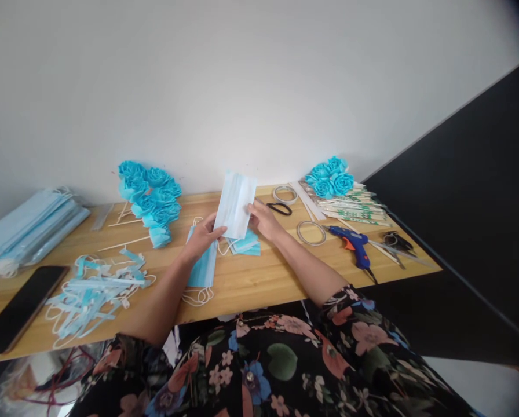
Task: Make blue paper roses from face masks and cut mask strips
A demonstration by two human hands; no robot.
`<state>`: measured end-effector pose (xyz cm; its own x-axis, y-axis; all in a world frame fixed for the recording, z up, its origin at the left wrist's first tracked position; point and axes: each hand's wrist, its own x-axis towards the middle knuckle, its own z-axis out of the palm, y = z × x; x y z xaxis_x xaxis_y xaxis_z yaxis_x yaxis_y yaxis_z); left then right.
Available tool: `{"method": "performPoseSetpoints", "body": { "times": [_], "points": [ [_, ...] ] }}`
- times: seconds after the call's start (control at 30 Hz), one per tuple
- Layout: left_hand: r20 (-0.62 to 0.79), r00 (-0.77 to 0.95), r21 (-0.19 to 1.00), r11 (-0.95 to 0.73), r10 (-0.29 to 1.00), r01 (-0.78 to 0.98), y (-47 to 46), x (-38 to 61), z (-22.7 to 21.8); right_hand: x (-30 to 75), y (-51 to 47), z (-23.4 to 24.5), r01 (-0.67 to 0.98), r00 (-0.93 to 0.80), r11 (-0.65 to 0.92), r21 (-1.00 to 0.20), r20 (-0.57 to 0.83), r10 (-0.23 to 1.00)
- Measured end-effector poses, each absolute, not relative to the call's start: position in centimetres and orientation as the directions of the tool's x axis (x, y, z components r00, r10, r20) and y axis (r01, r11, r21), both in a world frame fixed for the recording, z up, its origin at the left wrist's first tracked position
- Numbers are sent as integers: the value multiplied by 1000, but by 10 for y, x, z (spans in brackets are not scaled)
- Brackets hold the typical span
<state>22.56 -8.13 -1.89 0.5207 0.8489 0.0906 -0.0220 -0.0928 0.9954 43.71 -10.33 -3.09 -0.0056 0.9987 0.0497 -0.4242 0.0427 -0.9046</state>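
the person in front of me has a pale sheet (237, 202) up over the counter (263, 281). the left grip (207, 234) pinches its low left edge, with the thumb in front. the right grip (262, 219) pinches its right edge, a bit higher up. so each one is closed snug, and both hold the same sheet. i think the step in hand is getting the sheet flat and looking it over. the next move seems to call for a soft, even pinch, because the sheet looks thin and could crease. i can't see all the fingers behind it.

a blue mask (204, 269) lies left of the sheet, a bit nearer to me, and a smaller blue bit (249, 246) is just below the sheet. the scissors (280, 209) lie right of the sheet, and the glue gun (355, 246) is farther right. left of the sheet are blue flowers (153, 202).
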Motion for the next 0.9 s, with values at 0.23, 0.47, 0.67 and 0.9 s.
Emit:
{"method": "performPoseSetpoints", "body": {
  "times": [0.23, 0.47, 0.67, 0.9],
  "points": [
    [83, 510, 996, -91, 856, -10, -83, 227, -18, 431, -107, -40, -236, -16, 35, -971, 40, 999],
    [95, 444, 943, -223, 891, 247, -81, 227, -27, 426, -109, -37, -169, 10, 68, -983, 67, 998],
    [69, 525, 893, -288, 848, 347, -83, 227, -22, 429, -109, -32, -230, 116, 128, -965, 104, 988],
    [47, 554, 869, -307, 831, 388, -86, 227, -17, 442, -101, -25, -374, 229, 189, -908, 107, 967]
  ]
}}
